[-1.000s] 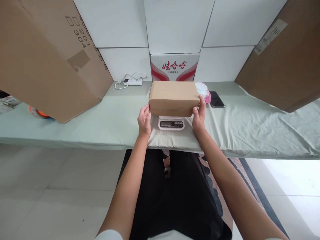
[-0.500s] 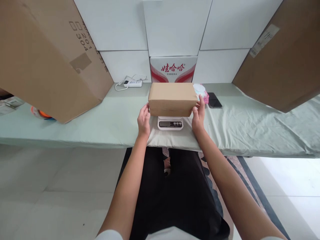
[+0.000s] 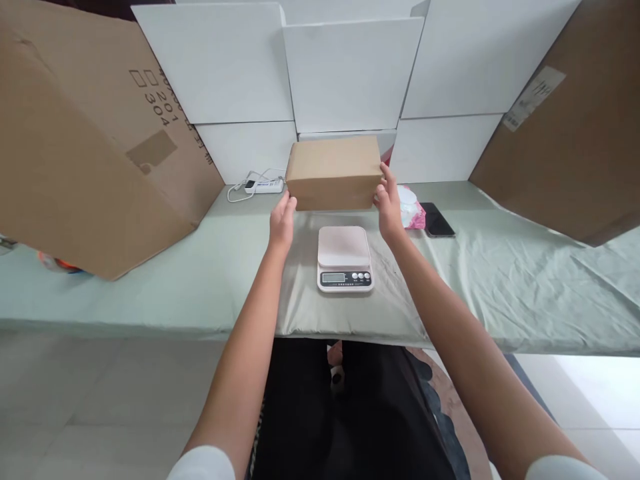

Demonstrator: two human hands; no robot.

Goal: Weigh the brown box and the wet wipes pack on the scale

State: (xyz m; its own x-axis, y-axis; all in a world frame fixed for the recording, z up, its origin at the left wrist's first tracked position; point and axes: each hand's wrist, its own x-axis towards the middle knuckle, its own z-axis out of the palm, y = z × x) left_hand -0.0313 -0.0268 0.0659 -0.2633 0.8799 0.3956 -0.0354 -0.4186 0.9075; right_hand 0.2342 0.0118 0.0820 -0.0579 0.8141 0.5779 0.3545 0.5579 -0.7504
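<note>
A brown cardboard box (image 3: 334, 175) is held up between my two hands, behind and above a white kitchen scale (image 3: 344, 248). My left hand (image 3: 283, 219) grips its lower left corner, the fingertips partly hidden by the box. At the right end, my right hand (image 3: 388, 200) presses against the side, with the index finger reaching up along the edge. The scale's platform is bare, and its display and buttons face me. No digits can be read on the display.
Right of the box lie a pink and white packet (image 3: 412, 211) and a dark phone (image 3: 437, 220). A white power strip (image 3: 265, 186) with its cable is at the back left. Large cardboard panels (image 3: 90, 147) flank the green-covered table (image 3: 240, 280); white boxes (image 3: 350, 77) line the back.
Both hands have lifted the cardboard box off the scale and moved it back, uncovering the scale's platform. The camera view has tilted slightly upward.
</note>
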